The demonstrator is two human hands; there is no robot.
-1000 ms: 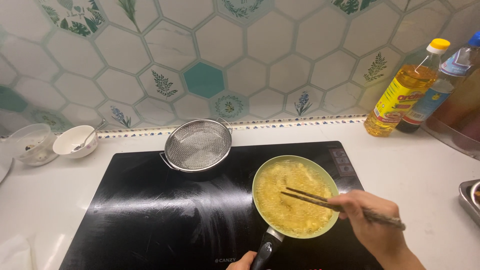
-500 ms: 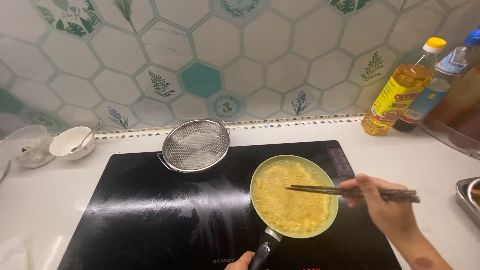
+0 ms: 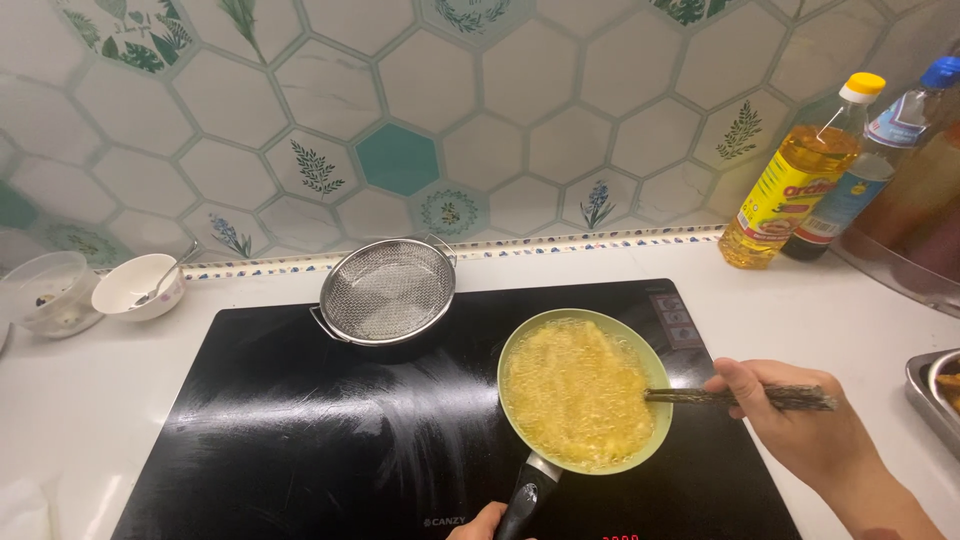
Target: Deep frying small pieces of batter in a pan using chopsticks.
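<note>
At the bottom edge our left hand [image 3: 478, 524] grips the black handle of the green pan [image 3: 583, 390], lower centre, which is full of bubbling yellow egg [image 3: 578, 392]. Lower right, our right hand [image 3: 800, 425] pinches dark chopsticks [image 3: 740, 398], tips touching the egg's right edge.

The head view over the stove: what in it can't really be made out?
- Left hand: cut off by the bottom edge; only a bit shows at the pan handle.
- Chopsticks: tips lost in the yellow egg; their middle is hidden inside the right hand.
- Metal tray: cut off by the right edge, contents unclear.
- Glass bowl: contents too small to tell.
</note>
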